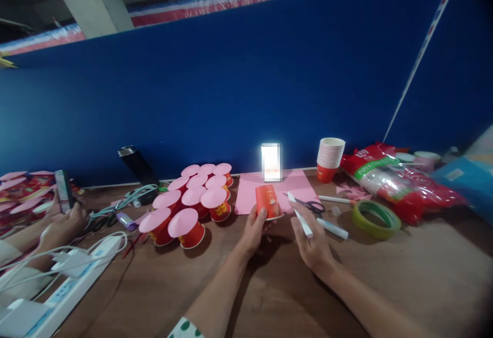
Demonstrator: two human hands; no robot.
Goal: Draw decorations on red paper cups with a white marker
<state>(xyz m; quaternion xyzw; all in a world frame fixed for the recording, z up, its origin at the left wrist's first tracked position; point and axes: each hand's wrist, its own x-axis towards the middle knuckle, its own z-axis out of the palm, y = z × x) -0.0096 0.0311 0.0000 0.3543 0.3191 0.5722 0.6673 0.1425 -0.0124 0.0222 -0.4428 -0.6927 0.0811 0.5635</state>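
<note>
In my left hand (252,232) is a red paper cup (267,200), turned so that its white rim faces down. My right hand (314,240) is closed around a white marker pen (300,214), its tip pointing toward the cup. Behind both hands lies a pink paper sheet (246,191). Scissors with dark handles (316,206) rest at that sheet's right edge. A second marker (333,228) lies beside my right hand. To the left stand several upside-down red cups with pink paper cones on top (188,227).
A stack of paper cups (330,158), a bagged cup pack (385,173) and a green tape roll (376,220) are on the right. A bright phone screen (271,162) stands at the back. At left are a power strip (73,286), a black bottle (136,165) and another person's hands (71,220) holding a phone.
</note>
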